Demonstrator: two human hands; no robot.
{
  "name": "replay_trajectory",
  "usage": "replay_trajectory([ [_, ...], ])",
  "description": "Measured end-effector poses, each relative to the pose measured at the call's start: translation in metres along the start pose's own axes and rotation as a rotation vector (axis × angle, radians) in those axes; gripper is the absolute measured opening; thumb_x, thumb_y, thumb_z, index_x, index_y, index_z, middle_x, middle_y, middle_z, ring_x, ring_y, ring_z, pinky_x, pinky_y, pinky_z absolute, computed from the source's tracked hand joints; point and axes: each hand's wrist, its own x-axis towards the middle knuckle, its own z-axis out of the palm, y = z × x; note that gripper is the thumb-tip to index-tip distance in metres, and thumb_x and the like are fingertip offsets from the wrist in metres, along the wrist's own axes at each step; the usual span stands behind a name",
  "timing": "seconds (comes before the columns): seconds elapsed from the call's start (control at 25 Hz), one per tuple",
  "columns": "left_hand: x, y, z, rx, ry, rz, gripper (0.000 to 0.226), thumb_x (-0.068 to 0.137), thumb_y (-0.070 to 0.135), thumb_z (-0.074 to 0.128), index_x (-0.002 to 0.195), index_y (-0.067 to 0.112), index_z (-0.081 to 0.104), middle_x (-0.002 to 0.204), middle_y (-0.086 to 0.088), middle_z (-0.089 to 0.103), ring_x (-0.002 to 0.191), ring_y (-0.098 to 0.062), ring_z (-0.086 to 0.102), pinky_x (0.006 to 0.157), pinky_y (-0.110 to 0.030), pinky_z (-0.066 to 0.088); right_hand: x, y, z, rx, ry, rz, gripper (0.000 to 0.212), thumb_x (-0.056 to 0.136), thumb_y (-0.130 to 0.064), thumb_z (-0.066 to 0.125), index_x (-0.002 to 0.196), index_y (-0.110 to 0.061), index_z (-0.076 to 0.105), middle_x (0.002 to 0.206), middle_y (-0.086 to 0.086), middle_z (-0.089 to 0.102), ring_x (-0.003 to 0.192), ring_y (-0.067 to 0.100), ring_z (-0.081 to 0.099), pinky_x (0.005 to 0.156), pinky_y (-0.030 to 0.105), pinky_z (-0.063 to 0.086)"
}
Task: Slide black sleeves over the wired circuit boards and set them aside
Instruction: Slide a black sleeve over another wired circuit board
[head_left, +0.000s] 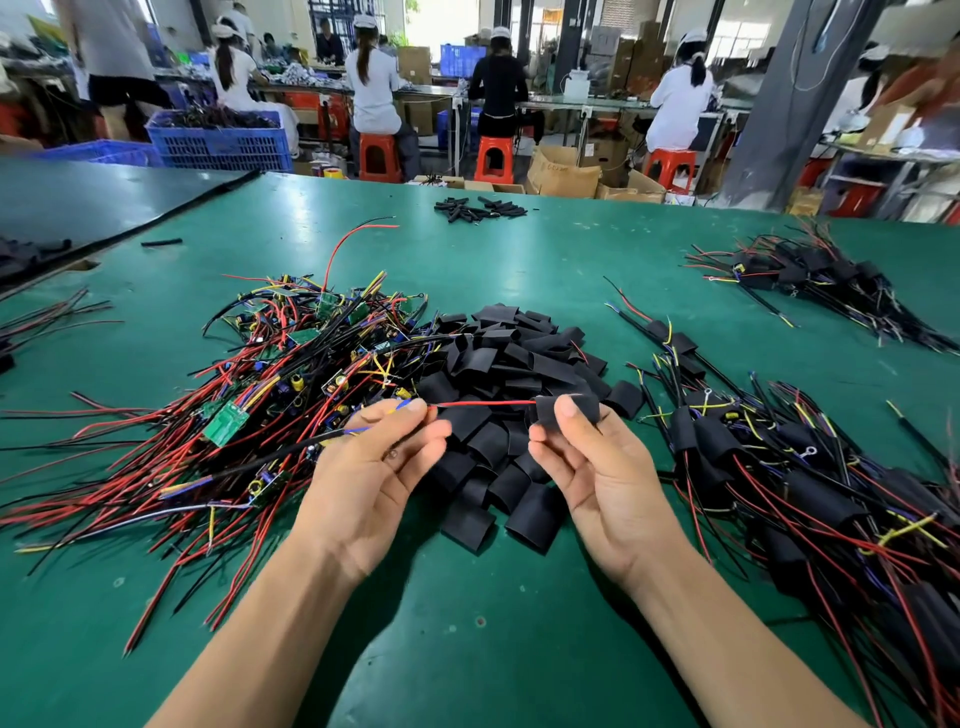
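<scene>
Sleeve: right hand; wire: left hand.

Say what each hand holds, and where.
Left hand pinches a red wire back from its free end. Right hand pinches a black sleeve at its middle, the wire's tip at its mouth.

Bright, even daylight from the far windows blows out white, leaves pale glare on the green desk, soft shadows under the forearms, wide-angle bending at the edges, and blur top right.
</scene>
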Motion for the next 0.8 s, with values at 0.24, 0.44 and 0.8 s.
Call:
replay_trajectory([
  [0.24, -0.013, -0.013, 0.010, 0.132, -0.256, -0.123, 0.028, 0.085, 0.024, 0.063, 0.108, 0.009, 0.065, 0.101, -0.012, 0.074, 0.085, -0.028, 0.074, 0.066, -0.031, 0.060, -0.004, 0.008, 0.007, -0.069, 0.062, -0.077, 0.031, 0.062, -0.026, 0.084, 0.087, -0.017, 0.068, 0.081, 0.005, 0.072, 0.070, 0.015, 0.068, 0.066, 0.025, 0.058],
  [0.44, -0.014, -0.011, 0.010, 0.179, -0.306, -0.094, 0.033, 0.090, 0.015, 0.055, 0.119, 0.005, 0.066, 0.095, -0.016, 0.072, 0.075, -0.023, 0.071, 0.066, -0.030, 0.060, -0.009, 0.010, 0.009, -0.123, -0.008, -0.092, 0.035, 0.069, -0.018, 0.088, 0.093, -0.011, 0.064, 0.084, 0.009, 0.073, 0.068, 0.016, 0.067, 0.066, 0.027, 0.057],
  [0.8, -0.010, -0.014, 0.003, 0.272, -0.199, -0.021, 0.035, 0.080, 0.023, 0.071, 0.109, 0.006, 0.064, 0.101, -0.017, 0.075, 0.074, -0.025, 0.075, 0.061, -0.026, 0.058, -0.017, 0.009, 0.014, -0.267, 0.015, -0.184, 0.039, 0.064, -0.029, 0.082, 0.094, -0.011, 0.067, 0.093, 0.010, 0.077, 0.069, 0.020, 0.071, 0.065, 0.026, 0.057],
])
